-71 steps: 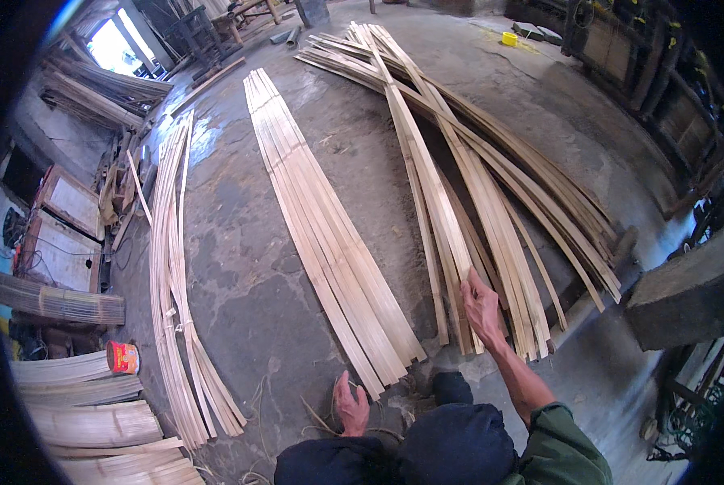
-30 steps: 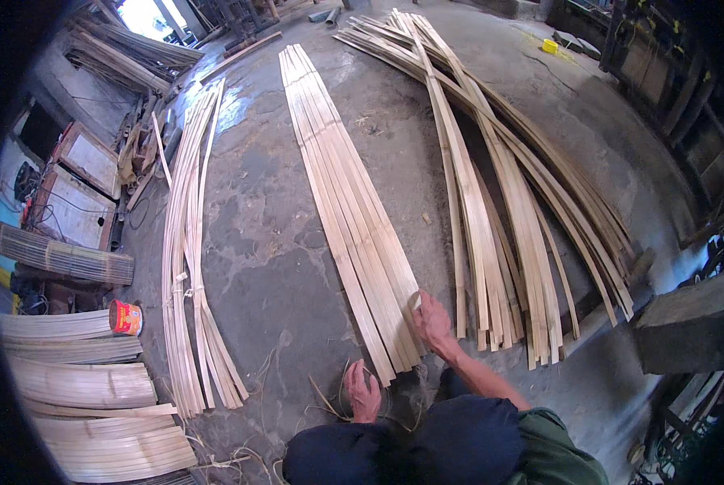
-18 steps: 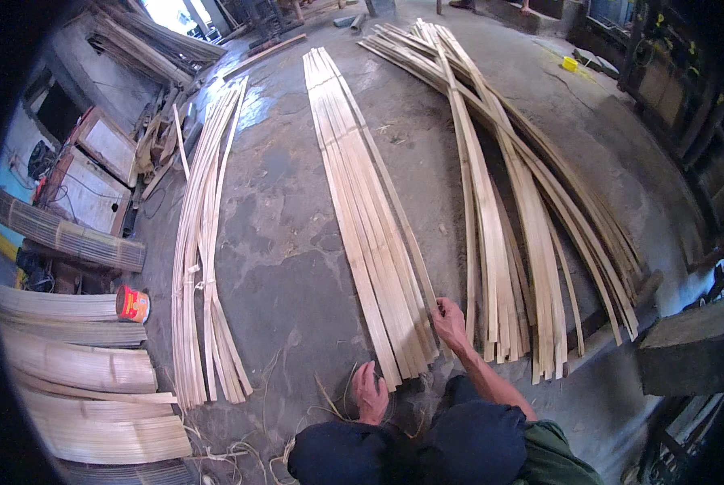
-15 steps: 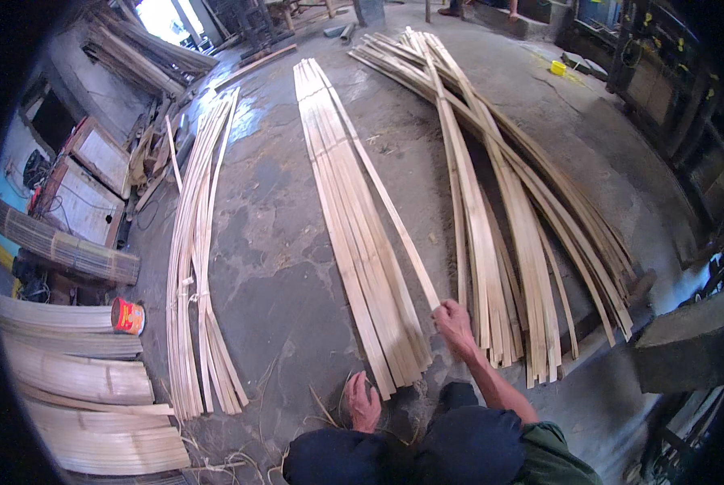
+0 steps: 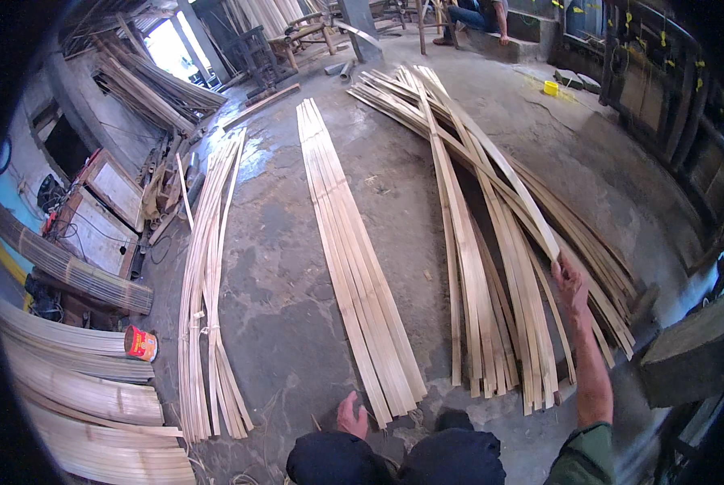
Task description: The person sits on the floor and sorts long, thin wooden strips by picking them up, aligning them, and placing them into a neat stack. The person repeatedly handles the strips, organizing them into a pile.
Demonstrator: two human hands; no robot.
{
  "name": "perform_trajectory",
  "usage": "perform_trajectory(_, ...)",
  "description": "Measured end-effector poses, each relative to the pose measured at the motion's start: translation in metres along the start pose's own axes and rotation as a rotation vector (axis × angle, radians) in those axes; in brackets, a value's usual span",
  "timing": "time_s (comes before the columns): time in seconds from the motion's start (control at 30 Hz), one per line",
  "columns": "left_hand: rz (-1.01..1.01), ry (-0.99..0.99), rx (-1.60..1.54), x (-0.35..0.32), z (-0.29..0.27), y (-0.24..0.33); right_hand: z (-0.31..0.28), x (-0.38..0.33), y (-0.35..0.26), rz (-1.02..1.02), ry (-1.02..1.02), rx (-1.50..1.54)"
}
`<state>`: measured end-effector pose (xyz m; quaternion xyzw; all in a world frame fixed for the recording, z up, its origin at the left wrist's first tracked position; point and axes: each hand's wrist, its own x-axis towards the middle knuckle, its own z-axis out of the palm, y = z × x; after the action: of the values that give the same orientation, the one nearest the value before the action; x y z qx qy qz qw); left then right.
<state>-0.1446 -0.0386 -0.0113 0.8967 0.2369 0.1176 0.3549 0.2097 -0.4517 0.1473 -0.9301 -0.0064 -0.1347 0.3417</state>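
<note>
My right hand (image 5: pixel 570 283) is closed around the near end of a long pale bamboo strip (image 5: pixel 533 212), lifted above the right-hand pile. The strip runs away from me and bends over the pile of crossed bamboo strips (image 5: pixel 479 299). In the middle of the floor lies a flat row of strips (image 5: pixel 354 267), set side by side. My left hand (image 5: pixel 352 417) is low, just left of that row's near end, fingers apart and nothing visible in it. Part of the left hand is hidden behind my knee.
Left of the middle row lies a tied bundle of thin strips (image 5: pixel 204 307). Stacks of wider slats (image 5: pixel 95 400) and a red tin (image 5: pixel 140 343) stand at the far left. A concrete block (image 5: pixel 693 347) is at right. Someone (image 5: pixel 479 14) sits at the back; a yellow container (image 5: pixel 550 88) is on the floor.
My right hand has moved right with a strip, from beside the middle row to over the right pile. The loose strip beside the middle row is gone from there. The view has tilted up.
</note>
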Motion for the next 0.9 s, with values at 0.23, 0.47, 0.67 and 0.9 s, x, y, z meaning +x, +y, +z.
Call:
perform_trajectory(0.23, -0.203, -0.321, -0.348, 0.024, -0.011, 0.004, -0.029, 0.044, 0.13, -0.046, 0.041, -0.099)
perform_trajectory(0.47, -0.425, -0.688, -0.688, 0.017, -0.026, 0.045, -0.077, 0.081, 0.189, -0.037, -0.119, -0.273)
perform_trajectory(0.67, -0.383, -1.045, -0.707, 0.007, -0.027, 0.062, -0.108, 0.095, 0.242, 0.007, -0.059, -0.419)
perform_trajectory(0.9, -0.454, -1.186, -0.75, -0.017, -0.073, 0.071, -0.067, 0.109, 0.236, 0.105, -0.164, -0.533)
